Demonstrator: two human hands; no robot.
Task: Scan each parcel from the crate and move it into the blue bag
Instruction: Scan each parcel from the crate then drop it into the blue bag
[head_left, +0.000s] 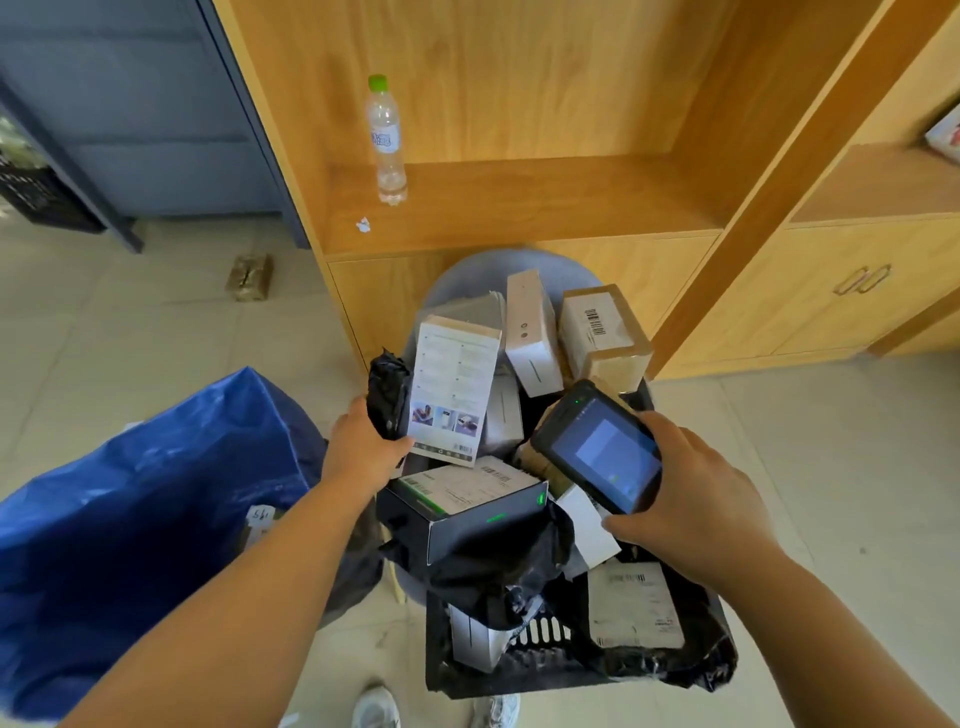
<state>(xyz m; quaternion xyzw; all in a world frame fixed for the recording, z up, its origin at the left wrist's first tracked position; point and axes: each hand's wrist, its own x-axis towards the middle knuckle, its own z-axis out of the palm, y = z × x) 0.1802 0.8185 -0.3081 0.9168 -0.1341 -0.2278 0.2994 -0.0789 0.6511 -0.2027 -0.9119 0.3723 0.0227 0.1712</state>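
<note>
Wooden cabinet behind crate | left hand grips white box, barcode visible, print unreadable | right hand grips scanner

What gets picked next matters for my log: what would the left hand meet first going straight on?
Most likely the black-wrapped parcel, right in front of the left hand; the tall white box stands just beyond it. Contact is unclear.

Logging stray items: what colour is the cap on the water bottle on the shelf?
Bright green cap on the clear bottle, seen in the head view.
</note>
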